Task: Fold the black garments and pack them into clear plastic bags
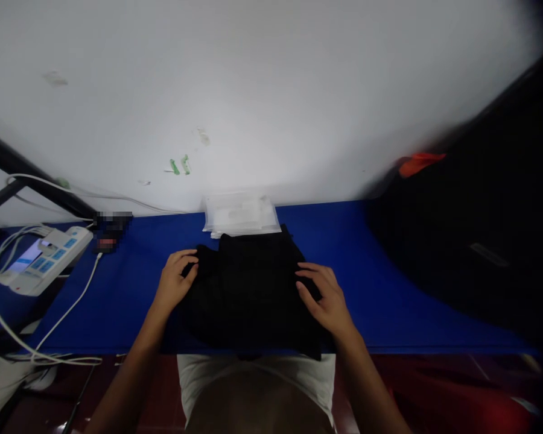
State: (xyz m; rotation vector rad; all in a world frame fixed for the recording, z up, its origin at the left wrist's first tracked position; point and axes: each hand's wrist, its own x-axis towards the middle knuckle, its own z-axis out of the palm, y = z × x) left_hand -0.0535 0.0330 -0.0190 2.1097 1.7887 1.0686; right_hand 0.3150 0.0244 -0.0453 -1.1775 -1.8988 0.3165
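A folded piece of black fabric (257, 289), perhaps a garment, lies on the blue tabletop in front of me. Its near edge hangs slightly over the table's front. At the fabric's left edge is my left hand (176, 280), fingertips touching the cloth and thumb apart from the fingers. On the opposite side my right hand (326, 295) rests its spread fingers on the cloth's right edge. Neither hand visibly grips the fabric. Just behind the fabric, against the wall, lies a stack of clear plastic bags (242, 215).
A white power strip (57, 259) with tangled cables sits on the left. Near it lies a dark device (108, 235) with a white cord, partly pixelated. A large black mass (479, 229) with an orange patch (420, 164) fills the right side. The wall (271, 102) borders the blue table (344, 229).
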